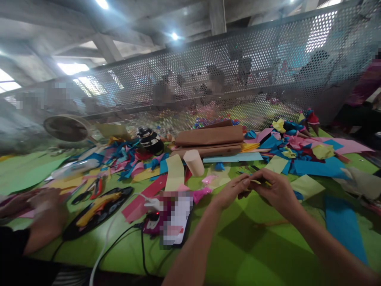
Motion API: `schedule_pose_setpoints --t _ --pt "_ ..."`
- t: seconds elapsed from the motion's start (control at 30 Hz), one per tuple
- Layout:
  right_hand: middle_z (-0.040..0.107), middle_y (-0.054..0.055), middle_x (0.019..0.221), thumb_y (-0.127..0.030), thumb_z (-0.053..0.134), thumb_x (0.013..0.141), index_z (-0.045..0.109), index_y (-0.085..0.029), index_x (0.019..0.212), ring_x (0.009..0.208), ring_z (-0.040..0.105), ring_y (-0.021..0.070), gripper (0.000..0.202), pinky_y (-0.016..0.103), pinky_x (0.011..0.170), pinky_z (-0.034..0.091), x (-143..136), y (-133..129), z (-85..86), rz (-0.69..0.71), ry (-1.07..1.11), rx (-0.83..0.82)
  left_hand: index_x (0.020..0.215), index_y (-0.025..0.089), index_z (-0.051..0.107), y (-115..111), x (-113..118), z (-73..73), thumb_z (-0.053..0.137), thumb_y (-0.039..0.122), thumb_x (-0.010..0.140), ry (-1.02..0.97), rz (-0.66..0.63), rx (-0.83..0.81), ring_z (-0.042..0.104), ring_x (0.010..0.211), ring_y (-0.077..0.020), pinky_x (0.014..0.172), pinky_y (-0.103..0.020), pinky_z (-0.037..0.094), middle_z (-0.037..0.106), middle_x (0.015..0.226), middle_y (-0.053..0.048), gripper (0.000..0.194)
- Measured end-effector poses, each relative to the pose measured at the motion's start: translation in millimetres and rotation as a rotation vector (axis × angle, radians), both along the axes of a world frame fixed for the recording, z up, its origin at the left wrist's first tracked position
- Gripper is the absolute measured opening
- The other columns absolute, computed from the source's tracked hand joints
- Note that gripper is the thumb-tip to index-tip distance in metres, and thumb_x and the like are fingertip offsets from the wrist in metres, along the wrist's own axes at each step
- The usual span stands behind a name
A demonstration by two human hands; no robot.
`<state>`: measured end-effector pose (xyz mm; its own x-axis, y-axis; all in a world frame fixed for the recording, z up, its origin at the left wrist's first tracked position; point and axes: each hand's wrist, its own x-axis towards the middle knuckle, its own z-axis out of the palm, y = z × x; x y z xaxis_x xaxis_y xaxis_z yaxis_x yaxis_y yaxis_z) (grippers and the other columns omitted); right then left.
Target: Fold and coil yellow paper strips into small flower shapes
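Observation:
Over the green table (238,254), my left hand (233,190) and my right hand (272,186) meet, fingertips close together. A small piece of yellow paper (255,182) is pinched between them, mostly hidden by the fingers. Just beyond my left hand lie a pale yellow sheet (220,178) and a crumpled blue paper piece (219,166). Pink crumpled pieces (201,194) rest left of my left hand. To the right of my right hand is another pale yellow sheet (308,187).
A phone (180,218), a purple power strip (152,224) with cables and a black tray (98,212) are left of my arms. A co-worker's hands (44,202) are at far left. Behind stand a paper roll (194,163), brown paper (210,137) and a fan (68,128).

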<state>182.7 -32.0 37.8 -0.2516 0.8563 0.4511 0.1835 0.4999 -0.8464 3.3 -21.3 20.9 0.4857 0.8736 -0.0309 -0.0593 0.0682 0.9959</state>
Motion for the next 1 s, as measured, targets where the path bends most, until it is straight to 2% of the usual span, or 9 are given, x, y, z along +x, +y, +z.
schedule_pose_setpoints --t 0.17,0.33,0.47,0.57,0.63,0.7,0.8,0.9,1.0 --pt "0.068 0.001 0.069 -0.038 0.072 0.088 0.068 -0.02 0.081 0.06 0.064 0.0158 0.019 0.024 0.055 0.05 2 -2 2.4 -0.122 -0.022 0.035 0.097 0.017 0.063 -1 1 -3.3 0.058 0.076 0.081 0.068 0.042 0.068 0.05 0.071 -0.0129 0.061 -0.024 0.035 0.051 0.083 -0.001 0.061" --pt "0.066 0.0 0.066 -0.036 0.069 0.087 0.066 -0.02 0.078 0.058 0.059 0.0145 0.019 0.023 0.052 0.045 4 1 3.4 -0.157 -0.062 0.064 0.103 0.018 0.065 0 2 -6.9 0.054 0.072 0.087 0.139 0.052 0.149 0.048 0.074 -0.0131 0.064 -0.024 0.037 0.054 0.089 -0.002 0.057" --pt "0.063 -0.001 0.064 -0.028 0.068 0.085 0.065 -0.02 0.076 0.057 0.055 0.0135 0.013 0.023 0.052 0.042 4 6 -0.3 -0.156 -0.084 0.046 0.109 0.019 0.066 0 7 -7.7 0.054 0.071 0.088 0.149 0.069 0.166 0.044 0.07 -0.0119 0.062 -0.024 0.035 0.051 0.084 -0.001 0.058" --pt "0.06 -0.002 0.062 -0.029 0.067 0.085 0.064 -0.02 0.075 0.057 0.053 0.0133 0.014 0.023 0.051 0.04 4 9 -3.4 -0.14 -0.063 -0.008 0.107 0.017 0.066 1 12 -9.7 0.054 0.07 0.088 0.12 0.089 0.158 0.041 0.064 -0.0108 0.06 -0.024 0.033 0.047 0.075 0.001 0.058" --pt "0.062 -0.001 0.067 -0.032 0.068 0.085 0.066 -0.019 0.079 0.06 0.056 0.0143 0.014 0.024 0.054 0.043 4 11 -4.6 -0.085 -0.015 -0.054 0.105 0.016 0.067 2 13 -12.1 0.056 0.072 0.086 0.102 0.118 0.151 0.042 0.064 -0.0109 0.061 -0.024 0.034 0.048 0.073 0.001 0.06" --pt "0.068 0.002 0.079 -0.034 0.068 0.086 0.067 -0.019 0.092 0.07 0.062 0.0165 0.016 0.026 0.061 0.049 5 12 -5.2 -0.022 0.05 -0.092 0.103 0.015 0.067 3 14 -14.6 0.057 0.075 0.083 0.095 0.169 0.136 0.044 0.063 -0.0113 0.059 -0.024 0.034 0.049 0.072 0.001 0.065" --pt "0.069 0.004 0.092 -0.036 0.07 0.087 0.063 -0.02 0.107 0.079 0.065 0.0181 0.026 0.027 0.067 0.052 6 12 -5.3 -0.052 0.105 -0.092 0.096 0.014 0.066 5 12 -16.3 0.054 0.081 0.08 0.091 0.259 0.1 0.042 0.06 -0.0107 0.054 -0.024 0.033 0.049 0.069 0.001 0.071" --pt "0.067 0.002 0.082 -0.034 0.072 0.086 0.064 -0.02 0.095 0.072 0.061 0.0169 0.018 0.027 0.063 0.05 4 9 -6.3 -0.08 -0.013 -0.032 0.097 0.015 0.066 5 10 -14.6 0.05 0.082 0.081 0.082 0.312 0.08 0.042 0.057 -0.0102 0.053 -0.024 0.033 0.05 0.069 0.001 0.071" --pt "0.067 0.003 0.085 -0.028 0.072 0.086 0.066 -0.02 0.095 0.071 0.06 0.0165 0.013 0.027 0.063 0.048 0 6 -9.2 -0.069 -0.179 0.076 0.101 0.015 0.066 4 10 -11.8 0.052 0.08 0.082 0.07 0.329 0.085 0.042 0.058 -0.0096 0.053 -0.023 0.035 0.05 0.071 0.001 0.069"
